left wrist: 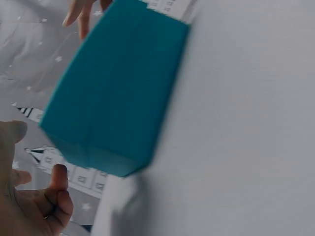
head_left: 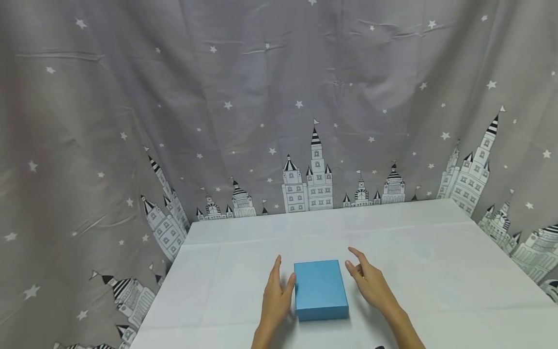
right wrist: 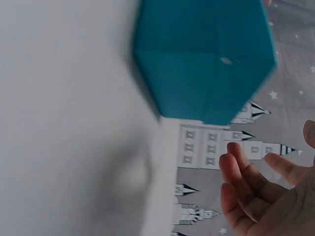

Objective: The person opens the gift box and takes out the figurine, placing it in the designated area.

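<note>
A blue closed box [head_left: 320,285] lies flat on the white table, between my two hands. To its left is my left hand [head_left: 275,298], fingers pointing up and away, the thumb tip close to the box's side. My right hand [head_left: 372,285] hovers off the right side with loosely bent fingers and a gap to the box. Seen from the left wrist, the box [left wrist: 115,88] looks teal, and the left hand [left wrist: 34,201] stands apart from it. In the right wrist view the right hand [right wrist: 270,196] is likewise clear of the box [right wrist: 197,73]. Neither hand holds anything.
The table is covered with a white cloth [head_left: 436,271] showing fold lines. Behind it and along both sides hangs a grey curtain [head_left: 261,97] printed with stars and castles. A small dark object [head_left: 379,347] shows at the bottom edge of the head view.
</note>
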`<action>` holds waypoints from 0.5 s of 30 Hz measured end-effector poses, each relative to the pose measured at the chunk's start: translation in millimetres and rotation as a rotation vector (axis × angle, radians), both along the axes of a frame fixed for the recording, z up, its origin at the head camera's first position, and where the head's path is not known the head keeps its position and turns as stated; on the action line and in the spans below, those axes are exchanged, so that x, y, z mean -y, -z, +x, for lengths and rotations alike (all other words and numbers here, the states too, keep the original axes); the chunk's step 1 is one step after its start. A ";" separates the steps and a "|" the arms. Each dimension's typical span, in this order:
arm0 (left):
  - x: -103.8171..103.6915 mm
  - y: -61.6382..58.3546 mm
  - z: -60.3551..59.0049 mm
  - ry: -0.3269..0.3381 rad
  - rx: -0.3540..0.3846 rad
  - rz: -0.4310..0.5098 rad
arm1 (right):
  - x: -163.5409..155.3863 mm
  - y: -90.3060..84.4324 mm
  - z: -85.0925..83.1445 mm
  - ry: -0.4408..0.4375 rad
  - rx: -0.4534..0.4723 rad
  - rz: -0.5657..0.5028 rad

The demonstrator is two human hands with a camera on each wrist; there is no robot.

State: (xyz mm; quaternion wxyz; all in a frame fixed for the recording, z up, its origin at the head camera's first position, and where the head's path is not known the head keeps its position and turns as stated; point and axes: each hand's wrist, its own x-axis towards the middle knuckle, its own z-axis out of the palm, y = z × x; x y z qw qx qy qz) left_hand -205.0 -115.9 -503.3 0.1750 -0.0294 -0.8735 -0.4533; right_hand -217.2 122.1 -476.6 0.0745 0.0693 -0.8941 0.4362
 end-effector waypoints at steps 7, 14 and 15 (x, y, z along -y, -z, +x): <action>-9.0 15.2 3.6 0.065 0.059 0.113 | 8.5 20.7 3.3 -0.032 0.079 -0.065; -14.8 18.2 5.6 0.067 0.103 0.139 | 18.1 31.6 4.1 -0.058 0.127 -0.108; -15.0 18.8 5.9 0.063 0.107 0.142 | 19.8 32.4 3.6 -0.062 0.126 -0.099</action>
